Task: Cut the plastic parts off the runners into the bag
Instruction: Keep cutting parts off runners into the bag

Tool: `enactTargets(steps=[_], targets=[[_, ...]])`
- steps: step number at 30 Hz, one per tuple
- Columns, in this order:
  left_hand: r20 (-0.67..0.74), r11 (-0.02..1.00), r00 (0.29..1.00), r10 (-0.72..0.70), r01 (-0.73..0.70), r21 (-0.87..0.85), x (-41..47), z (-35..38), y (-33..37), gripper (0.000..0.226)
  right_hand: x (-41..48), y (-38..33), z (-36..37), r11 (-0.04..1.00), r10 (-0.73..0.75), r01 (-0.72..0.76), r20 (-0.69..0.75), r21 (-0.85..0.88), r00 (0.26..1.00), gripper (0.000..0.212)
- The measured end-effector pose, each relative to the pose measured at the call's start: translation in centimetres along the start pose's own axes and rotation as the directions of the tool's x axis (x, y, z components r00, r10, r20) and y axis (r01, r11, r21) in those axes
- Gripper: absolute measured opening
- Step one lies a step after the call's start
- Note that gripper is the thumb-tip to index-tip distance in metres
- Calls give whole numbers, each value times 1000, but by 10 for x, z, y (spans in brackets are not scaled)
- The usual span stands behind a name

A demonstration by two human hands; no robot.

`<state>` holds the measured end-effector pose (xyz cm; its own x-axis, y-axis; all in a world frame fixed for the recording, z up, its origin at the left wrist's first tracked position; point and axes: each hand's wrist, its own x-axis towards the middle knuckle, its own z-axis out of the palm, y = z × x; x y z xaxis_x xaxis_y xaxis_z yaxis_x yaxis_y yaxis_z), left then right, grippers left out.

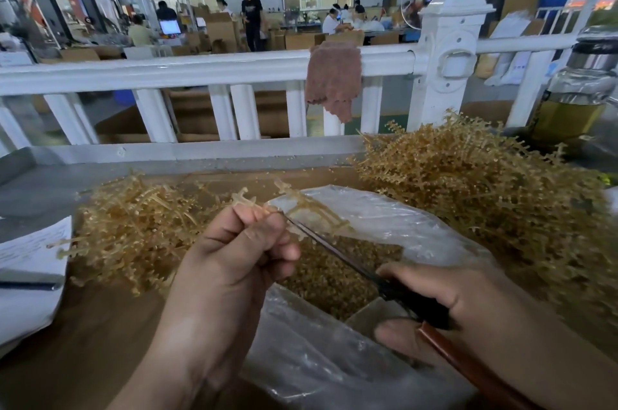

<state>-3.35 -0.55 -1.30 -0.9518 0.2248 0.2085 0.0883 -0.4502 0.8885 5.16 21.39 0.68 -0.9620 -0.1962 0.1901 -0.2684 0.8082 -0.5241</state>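
My left hand (234, 262) pinches a tan plastic runner (301, 209) between thumb and fingertips, holding it over the open clear plastic bag (401, 225). My right hand (468, 302) grips dark scissors (361, 267) with a reddish-brown handle; the blades point up-left and meet the runner just beside my left fingertips. The bag's opening shows a mass of small tan cut parts (334, 279) inside.
A pile of stripped tan runners (133, 229) lies left of the bag, and a larger heap of runners (485, 189) rises at the right. Papers (30, 269) lie at the left edge. A white railing (200, 70) with a brown cloth (334, 78) stands behind. A jar (575, 102) stands far right.
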Motion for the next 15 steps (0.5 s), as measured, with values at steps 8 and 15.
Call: enactTargets(steps=[8, 15], targets=[[-42, 993, 997, 58, -54, 107, -2, 2, -5, 20, -2, -6, 3, 996, 87, -87, -30, -21, 996, 57], [-57, 984, 991, 117, -108, 140, -5, 3, -6, 25, -4, -10, 3, 990, 89, -95, -65, -106, 994, 61]])
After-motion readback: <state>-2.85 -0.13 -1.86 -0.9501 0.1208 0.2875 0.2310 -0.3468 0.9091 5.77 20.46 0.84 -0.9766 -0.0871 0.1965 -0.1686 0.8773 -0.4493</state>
